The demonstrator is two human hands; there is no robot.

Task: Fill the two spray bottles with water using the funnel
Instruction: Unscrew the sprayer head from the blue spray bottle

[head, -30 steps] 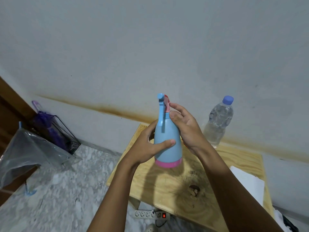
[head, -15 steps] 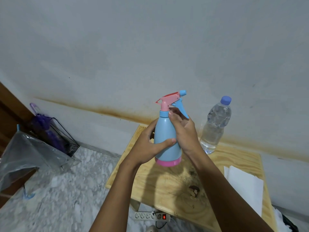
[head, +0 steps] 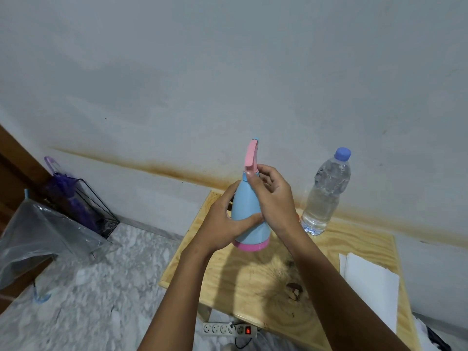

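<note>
- Your left hand wraps round the smooth blue plastic spray bottle with a pink bottom, in mid-frame.
- Your right hand pinches its thin neck.
- The pink trigger top has turned; before, it pointed sideways.
- A clear ribbed plastic water bottle stands right of it on the pale wooden table.

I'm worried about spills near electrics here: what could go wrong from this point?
1. The spray bottle is held in the air by the left hand while the right hand pinches its neck; it might slip and drop.
2. A power strip with a lit switch lies on the floor below the table edge; spilled water could reach it.
</note>
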